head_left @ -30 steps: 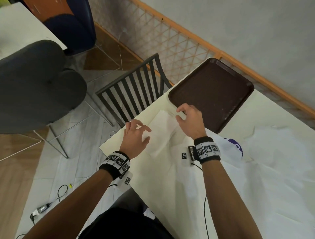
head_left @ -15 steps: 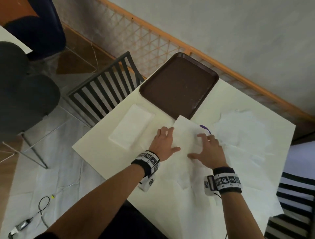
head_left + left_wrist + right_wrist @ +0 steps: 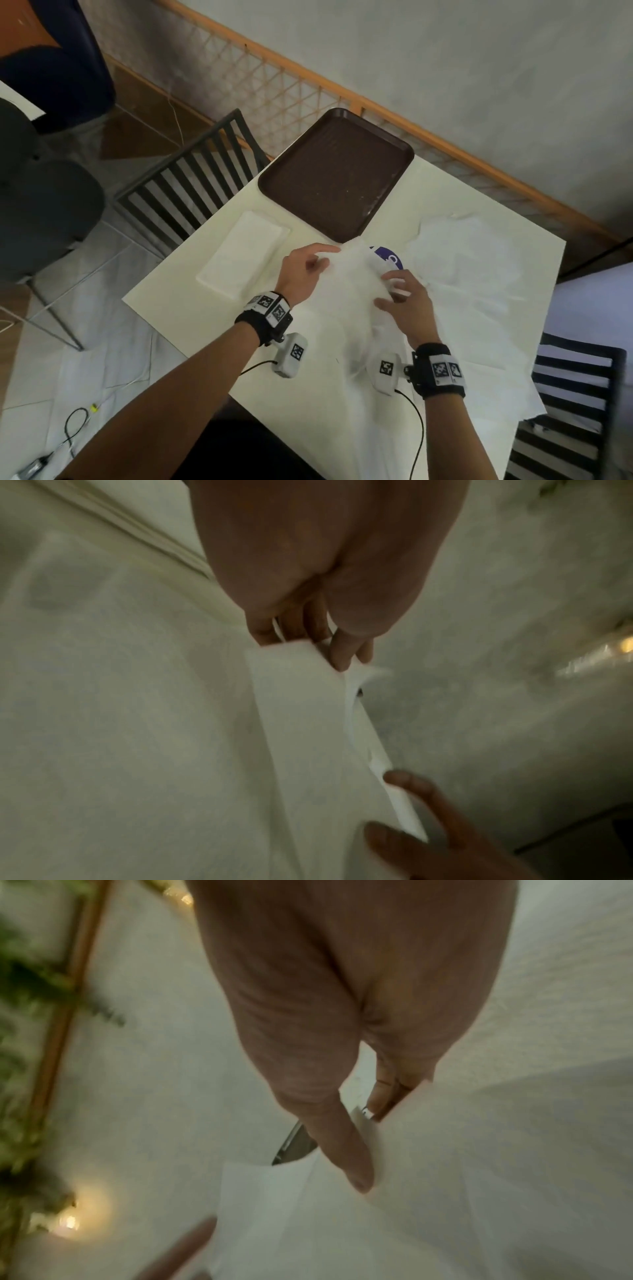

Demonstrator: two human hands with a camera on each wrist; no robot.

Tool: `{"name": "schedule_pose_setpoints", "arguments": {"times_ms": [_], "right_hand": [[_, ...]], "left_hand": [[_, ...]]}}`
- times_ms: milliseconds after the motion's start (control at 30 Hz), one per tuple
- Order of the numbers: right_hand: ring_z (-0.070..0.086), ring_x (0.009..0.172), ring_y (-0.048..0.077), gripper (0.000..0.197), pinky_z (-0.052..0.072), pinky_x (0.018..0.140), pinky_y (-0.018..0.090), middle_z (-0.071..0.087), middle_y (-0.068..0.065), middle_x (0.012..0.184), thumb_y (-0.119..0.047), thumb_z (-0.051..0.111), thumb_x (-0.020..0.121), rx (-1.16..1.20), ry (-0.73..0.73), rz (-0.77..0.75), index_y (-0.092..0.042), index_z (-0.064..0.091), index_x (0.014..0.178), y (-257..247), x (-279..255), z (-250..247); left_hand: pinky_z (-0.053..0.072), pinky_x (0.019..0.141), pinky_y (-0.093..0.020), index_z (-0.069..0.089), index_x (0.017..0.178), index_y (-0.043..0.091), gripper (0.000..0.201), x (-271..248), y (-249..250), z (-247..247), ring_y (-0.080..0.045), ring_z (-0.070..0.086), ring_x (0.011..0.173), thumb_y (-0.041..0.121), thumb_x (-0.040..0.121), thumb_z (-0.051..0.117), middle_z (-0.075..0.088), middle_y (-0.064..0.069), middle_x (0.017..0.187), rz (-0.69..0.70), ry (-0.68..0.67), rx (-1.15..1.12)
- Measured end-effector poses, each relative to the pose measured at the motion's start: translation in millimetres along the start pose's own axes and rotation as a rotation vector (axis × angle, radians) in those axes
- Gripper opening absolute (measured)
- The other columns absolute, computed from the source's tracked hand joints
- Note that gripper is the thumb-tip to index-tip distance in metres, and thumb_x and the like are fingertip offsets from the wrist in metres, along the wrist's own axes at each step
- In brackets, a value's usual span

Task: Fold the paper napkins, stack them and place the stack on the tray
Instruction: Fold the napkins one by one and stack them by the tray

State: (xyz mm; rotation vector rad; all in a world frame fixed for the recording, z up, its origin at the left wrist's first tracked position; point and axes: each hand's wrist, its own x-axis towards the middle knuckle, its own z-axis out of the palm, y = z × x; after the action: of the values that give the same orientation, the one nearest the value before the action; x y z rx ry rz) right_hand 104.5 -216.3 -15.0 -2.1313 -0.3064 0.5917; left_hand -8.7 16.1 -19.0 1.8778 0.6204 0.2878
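Note:
Both hands hold one white unfolded napkin [image 3: 352, 277] lifted off the table. My left hand [image 3: 308, 270] pinches its far left corner, seen in the left wrist view as thumb and fingers on the napkin [image 3: 308, 723]. My right hand [image 3: 402, 298] pinches the right edge, the thumb on top of the napkin [image 3: 308, 1218] in the right wrist view. A folded napkin [image 3: 245, 253] lies flat on the table, left of my hands. The brown tray [image 3: 337, 171] sits bare at the table's far corner. Several more unfolded napkins [image 3: 479, 281] are spread on the right.
The cream table [image 3: 178, 308] has its near-left edge beside my left arm. A black slatted chair [image 3: 185, 185] stands at the far left side, another chair [image 3: 565, 411] at the right. A purple-printed item [image 3: 388, 255] peeks from under the napkins. A cable [image 3: 73, 428] lies on the floor.
My hands left the folded napkin on the left, moved right, pressed flat on an unfolded napkin, and now pinch it and lift it off the table.

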Motion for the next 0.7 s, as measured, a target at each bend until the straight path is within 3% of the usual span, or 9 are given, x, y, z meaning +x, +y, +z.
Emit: {"name": "schedule_pose_setpoints", "arguments": {"times_ms": [67,133,233,300,367,500,600,700], "right_hand": [[0.072,0.109,0.022,0.053,0.061,0.098,0.040,0.061,-0.008,0.125,-0.011,0.095,0.076,-0.064,0.005,-0.062,-0.044,0.071,0.110,-6.6,-5.7,-2.1],[0.058,0.122,0.012,0.061,0.049,0.113,0.044,0.045,-0.005,0.138,-0.033,0.099,0.071,-0.330,0.044,-0.182,-0.050,0.067,0.120,-14.2,-11.6,3.0],[0.040,0.135,0.024,0.065,0.036,0.112,0.047,0.041,-0.008,0.145,-0.064,0.091,0.071,-0.483,0.023,-0.340,-0.050,0.065,0.128,-34.0,-17.5,27.0],[0.042,0.136,0.021,0.060,0.035,0.112,0.043,0.046,-0.010,0.143,-0.070,0.083,0.077,-0.440,-0.007,-0.395,-0.048,0.065,0.130,-51.0,-18.8,49.7],[0.047,0.133,0.018,0.049,0.040,0.110,0.040,0.051,-0.011,0.141,-0.065,0.080,0.085,-0.430,-0.004,-0.427,-0.045,0.067,0.128,-55.8,-15.4,70.1],[0.059,0.122,0.024,0.023,0.052,0.106,0.052,0.057,-0.007,0.130,-0.032,0.084,0.090,-0.447,-0.031,-0.307,-0.036,0.075,0.110,-38.8,-4.9,92.8],[0.063,0.116,0.027,0.020,0.052,0.105,0.051,0.062,-0.004,0.127,-0.030,0.082,0.091,-0.417,-0.003,-0.266,-0.031,0.076,0.110,-30.7,-4.8,96.9],[0.064,0.113,0.027,0.019,0.053,0.104,0.051,0.067,-0.002,0.125,-0.030,0.079,0.095,-0.397,-0.014,-0.276,-0.027,0.073,0.113,-36.8,-7.5,100.1]], "left_hand": [[0.033,0.051,-0.022,0.078,0.111,0.037,0.033,-7.7,2.0,-15.5,-0.013,0.035,0.049,0.010,0.106,0.059,0.051,0.006,0.055,0.006,0.010,-0.013],[0.035,0.052,-0.025,0.077,0.106,0.036,0.033,-14.1,3.6,-28.8,-0.019,0.039,0.051,0.011,0.108,0.056,0.064,-0.006,0.068,0.029,0.019,0.015],[0.036,0.055,-0.024,0.075,0.101,0.034,0.029,-20.0,10.4,-44.8,-0.011,0.039,0.051,0.013,0.109,0.056,0.063,-0.004,0.067,0.069,0.047,0.060],[0.039,0.056,-0.025,0.074,0.103,0.034,0.025,-21.7,16.8,-54.0,-0.014,0.042,0.050,0.015,0.108,0.059,0.057,-0.003,0.059,0.100,0.086,0.081],[0.042,0.058,-0.028,0.073,0.106,0.035,0.021,-22.4,19.8,-62.3,-0.016,0.045,0.050,0.018,0.108,0.060,0.056,-0.004,0.057,0.110,0.117,0.074],[0.037,0.061,-0.028,0.069,0.108,0.035,0.024,-18.5,1.6,-84.2,-0.014,0.035,0.049,0.015,0.109,0.056,0.048,-0.010,0.055,0.013,0.189,0.114],[0.043,0.061,-0.029,0.068,0.108,0.038,0.020,-19.9,-19.6,-97.6,-0.010,0.040,0.052,0.020,0.108,0.059,0.050,0.000,0.061,-0.071,0.105,0.120],[0.056,0.077,-0.031,0.076,0.105,0.041,0.015,-20.9,-32.7,-106.2,-0.015,0.059,0.073,0.031,0.095,0.080,0.069,0.006,0.082,-0.086,-0.025,0.123]]}}
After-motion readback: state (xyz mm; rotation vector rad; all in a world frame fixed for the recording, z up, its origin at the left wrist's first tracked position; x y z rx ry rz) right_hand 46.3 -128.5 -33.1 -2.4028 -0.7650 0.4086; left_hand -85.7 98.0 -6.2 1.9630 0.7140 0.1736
